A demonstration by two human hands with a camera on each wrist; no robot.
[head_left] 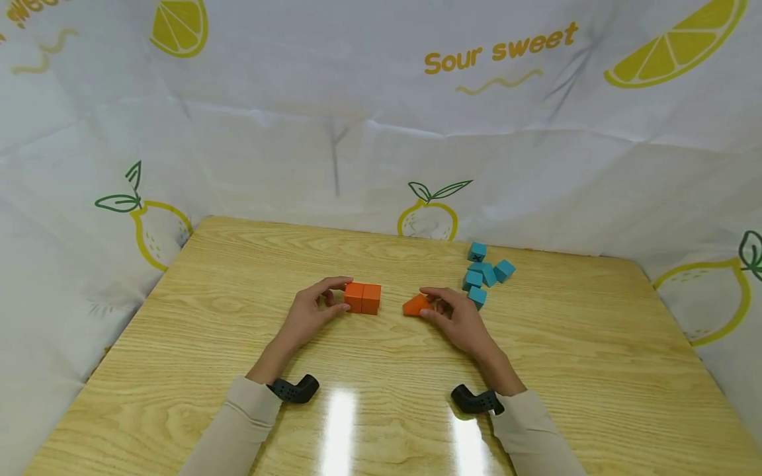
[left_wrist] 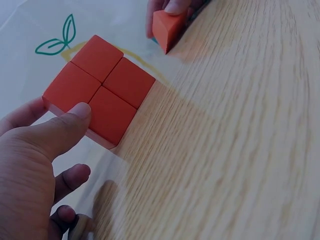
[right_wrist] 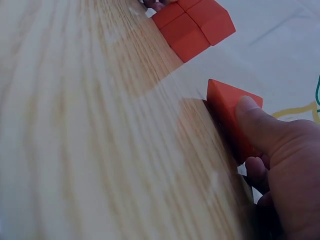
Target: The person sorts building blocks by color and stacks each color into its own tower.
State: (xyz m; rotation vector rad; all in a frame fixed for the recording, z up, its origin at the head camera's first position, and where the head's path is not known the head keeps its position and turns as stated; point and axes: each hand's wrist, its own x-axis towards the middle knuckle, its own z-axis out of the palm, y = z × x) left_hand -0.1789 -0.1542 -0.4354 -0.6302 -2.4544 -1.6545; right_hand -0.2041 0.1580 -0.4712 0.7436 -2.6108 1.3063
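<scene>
Orange cube blocks [head_left: 363, 299] stand together on the table, two side by side and two high, as the left wrist view [left_wrist: 75, 87] shows. My left hand [head_left: 308, 312] holds the stack at its left side, the thumb on the near face and the index finger behind. To the right of the stack, a gap away, is an orange wedge-shaped block [head_left: 415, 305]. My right hand [head_left: 455, 318] pinches this wedge between thumb and fingers, close over the tabletop. In the right wrist view the wedge [right_wrist: 227, 107] has its sloping side toward the stack.
Several teal blocks [head_left: 473, 280] lie loosely grouped just beyond my right hand, one with an angled shape [head_left: 488, 274]. The wooden table [head_left: 238, 258] ends at a white lemon-print cloth [head_left: 268, 165] behind. Black wrist mounts [head_left: 473, 400] sit at both cuffs.
</scene>
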